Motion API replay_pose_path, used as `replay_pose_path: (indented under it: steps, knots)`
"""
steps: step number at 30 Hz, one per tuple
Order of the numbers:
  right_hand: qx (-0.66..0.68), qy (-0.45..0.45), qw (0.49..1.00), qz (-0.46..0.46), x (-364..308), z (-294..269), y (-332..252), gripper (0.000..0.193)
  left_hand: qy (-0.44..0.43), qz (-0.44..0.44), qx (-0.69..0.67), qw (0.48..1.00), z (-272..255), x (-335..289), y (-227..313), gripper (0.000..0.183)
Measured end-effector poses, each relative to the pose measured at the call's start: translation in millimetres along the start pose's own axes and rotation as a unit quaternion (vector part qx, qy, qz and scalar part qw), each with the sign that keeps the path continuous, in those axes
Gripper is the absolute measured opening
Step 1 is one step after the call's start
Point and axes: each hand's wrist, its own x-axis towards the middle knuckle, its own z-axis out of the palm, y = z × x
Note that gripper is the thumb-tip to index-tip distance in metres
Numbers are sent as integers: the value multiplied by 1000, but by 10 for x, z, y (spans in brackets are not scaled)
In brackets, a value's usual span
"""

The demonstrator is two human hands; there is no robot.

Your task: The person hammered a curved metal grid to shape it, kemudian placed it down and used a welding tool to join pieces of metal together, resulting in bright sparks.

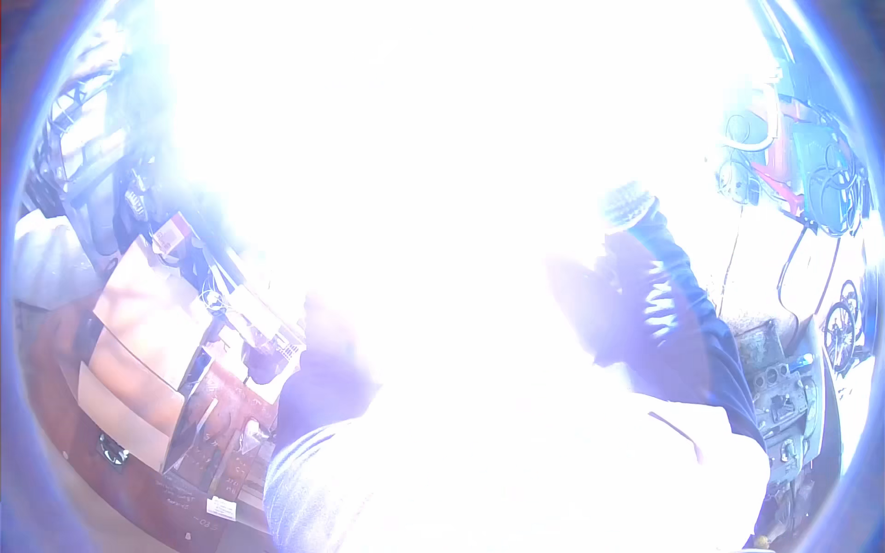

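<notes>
White glare swallows the whole middle of the head view, and both hands are lost in it. My right arm, in a dark sleeve (687, 295), reaches up from the lower right. At its end a pale ribbed cuff (630, 205) shows faintly, and beyond that the fingers are washed out. On the other side, part of my left sleeve (318, 396) is visible before it fades into the brightness. What either hand holds or touches cannot be made out.
At left, an open cardboard box (152, 309) stands on a reddish-brown surface (60, 359), with cables and small parts beside it. A grey metal part with round holes (779, 396) lies at right. Beyond it are hoses (756, 138) and a spoked wheel (841, 327).
</notes>
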Motion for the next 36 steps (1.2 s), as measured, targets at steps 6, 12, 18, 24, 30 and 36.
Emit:
replay_pose_path:
  steps: [6,12,18,24,30,36]
  knots:
    - [343,59,925,154,-142,125,51,54,-12,-67,-44,997,-1,20,92,33]
    - [275,68,948,144,-74,27,-49,53,34,93,58,993,36,4,-84,31]
    - [295,64,940,161,-75,88,-76,54,22,89,89,992,25,-10,-82,30]
    - [258,60,950,166,-46,106,-85,56,20,92,83,992,20,-5,-92,31]
    - [245,65,956,151,-27,42,-172,55,15,99,96,990,29,-4,-125,30]
    - [51,-16,993,106,-20,48,-137,52,13,48,63,997,-17,3,8,30]
